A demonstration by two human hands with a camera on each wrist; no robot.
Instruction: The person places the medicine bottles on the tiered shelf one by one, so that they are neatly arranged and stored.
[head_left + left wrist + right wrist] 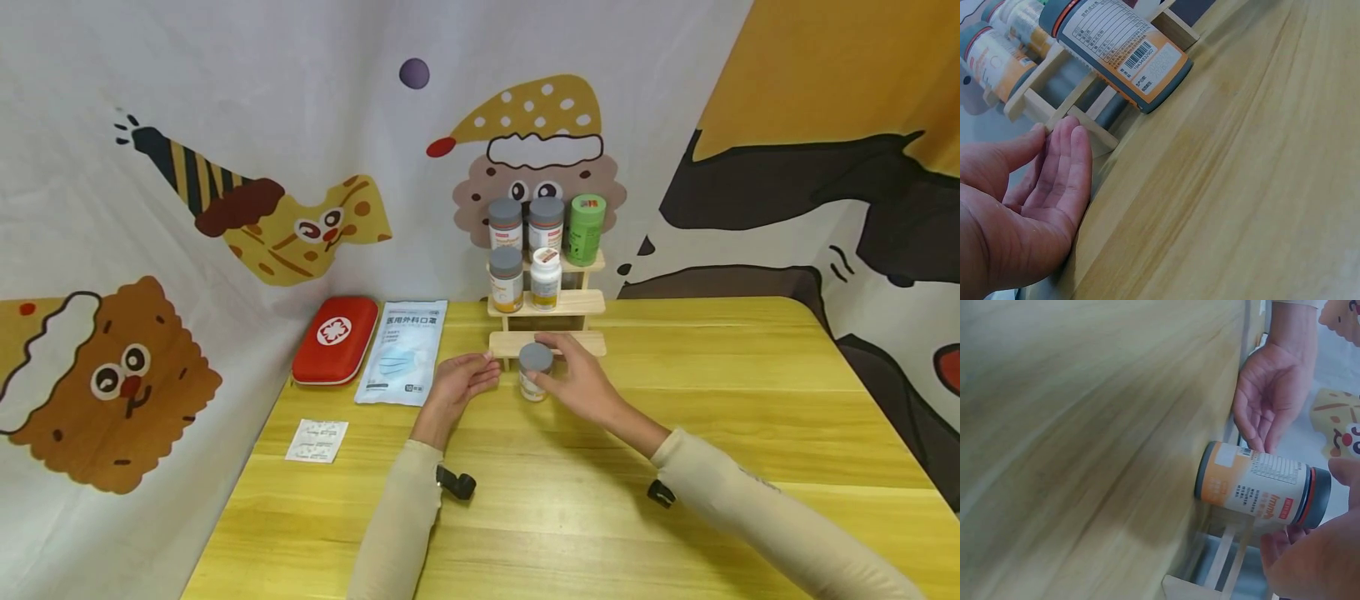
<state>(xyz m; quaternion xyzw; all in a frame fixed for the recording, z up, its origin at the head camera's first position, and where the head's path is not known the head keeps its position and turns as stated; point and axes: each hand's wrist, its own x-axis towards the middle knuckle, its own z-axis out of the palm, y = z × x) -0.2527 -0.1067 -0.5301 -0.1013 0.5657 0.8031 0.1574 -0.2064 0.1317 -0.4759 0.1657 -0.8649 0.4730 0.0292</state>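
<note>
A white-and-orange pill bottle [534,382] with a grey cap is upright in front of the stepped wooden stand [585,343]; I cannot tell whether its base touches the table. My right hand [588,387] grips it near the cap, thumb on one side and fingers on the other, as the right wrist view [1319,565] also shows. With thumb and fingertips, my left hand [459,385] pinches the left end of the stand's lowest step. That corner of wood shows between the fingertips in the left wrist view. The left palm [1029,219] is turned upward.
On the middle step stand a grey-capped bottle [506,283] and a small white bottle [545,282]. Two grey-capped bottles and a green bottle [587,232] fill the top step. Left on the table lie a red case [335,342], a mask packet [402,354] and a white sachet [317,441].
</note>
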